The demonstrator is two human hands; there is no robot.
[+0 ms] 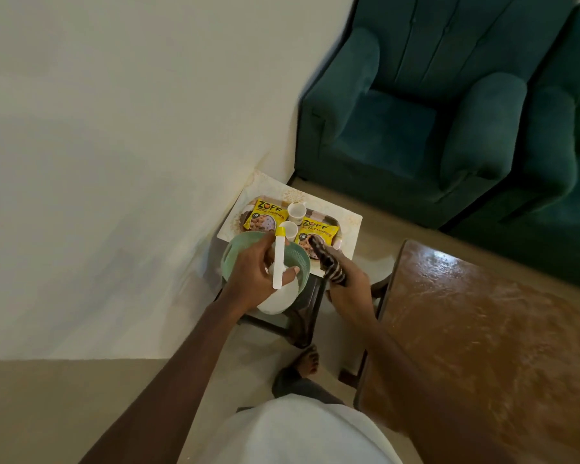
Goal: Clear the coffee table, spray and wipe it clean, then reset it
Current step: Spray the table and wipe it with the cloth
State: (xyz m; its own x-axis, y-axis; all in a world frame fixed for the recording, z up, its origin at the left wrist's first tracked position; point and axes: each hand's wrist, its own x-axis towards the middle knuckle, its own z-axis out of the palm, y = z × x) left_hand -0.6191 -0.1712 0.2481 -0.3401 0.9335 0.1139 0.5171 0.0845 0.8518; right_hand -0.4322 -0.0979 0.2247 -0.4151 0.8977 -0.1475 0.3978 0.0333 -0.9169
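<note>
The left hand (262, 267) held the white bottle (278, 259) over the green basket (298, 261). The right hand (349, 289) gripped the striped cloth (329, 266). The brown bench (482, 329) lay to their right. It seemed best to lower both gently, bottle upright.

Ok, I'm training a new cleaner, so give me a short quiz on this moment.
1. True or false: the right hand grips a striped cloth.
2. How many yellow Zoff packets lie on the tray?
3. The left hand holds: A) a cup, B) a white spray bottle, C) a spoon.
Key: 1 true; 2 two; 3 B.
</note>
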